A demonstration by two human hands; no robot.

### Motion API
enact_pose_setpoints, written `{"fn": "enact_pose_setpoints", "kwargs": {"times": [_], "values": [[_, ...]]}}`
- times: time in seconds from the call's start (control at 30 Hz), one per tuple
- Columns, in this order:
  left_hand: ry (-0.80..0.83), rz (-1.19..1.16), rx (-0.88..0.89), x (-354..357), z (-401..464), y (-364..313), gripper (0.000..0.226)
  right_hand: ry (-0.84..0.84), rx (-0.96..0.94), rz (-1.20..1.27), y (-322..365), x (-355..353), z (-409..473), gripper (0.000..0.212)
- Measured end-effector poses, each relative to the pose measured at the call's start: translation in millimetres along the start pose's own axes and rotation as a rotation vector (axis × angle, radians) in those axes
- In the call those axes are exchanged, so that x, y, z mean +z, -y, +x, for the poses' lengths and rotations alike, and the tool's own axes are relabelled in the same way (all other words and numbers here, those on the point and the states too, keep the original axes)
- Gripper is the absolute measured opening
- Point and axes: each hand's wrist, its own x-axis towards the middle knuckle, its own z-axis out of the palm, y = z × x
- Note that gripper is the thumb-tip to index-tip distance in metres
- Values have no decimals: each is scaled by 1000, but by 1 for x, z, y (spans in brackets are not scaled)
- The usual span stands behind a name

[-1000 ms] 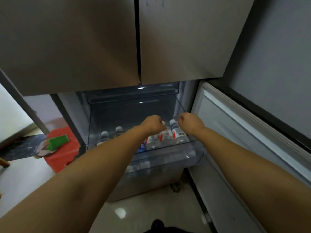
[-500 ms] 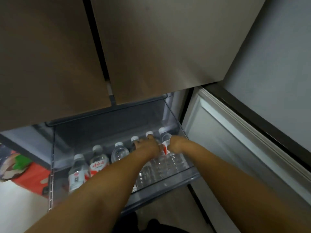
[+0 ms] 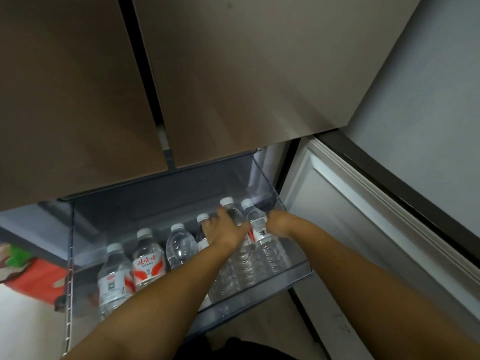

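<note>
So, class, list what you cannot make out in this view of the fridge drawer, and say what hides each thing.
All in the head view:
Right hand: its fingers are turned away, so its hold on the end bottle is unclear.
Fourth bottle: the left hand and forearm hide most of its body.
Red thing: cut off by the left edge and blurred.
Small print on the left bottle: too small to read.

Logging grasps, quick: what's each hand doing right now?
Left hand: grips the second bottle from right.
Right hand: curled against the rightmost bottle; grip cannot be told.
</note>
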Motion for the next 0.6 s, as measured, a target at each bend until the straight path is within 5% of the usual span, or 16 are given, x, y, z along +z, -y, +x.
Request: {"fn": "enact_pose_setpoints", "kwargs": {"times": [0.27, 0.43, 0.6], "values": [[-83, -513, 115, -25, -24, 1, 90, 102, -46, -123, 27, 6, 3, 53], [-84, -859, 36, -43, -32, 20, 68, 21, -25, -243, 31, 28, 37, 51], [-60, -1146, -196, -60, -33, 39, 41, 29, 19, 277, 22, 19, 22, 85]]}}
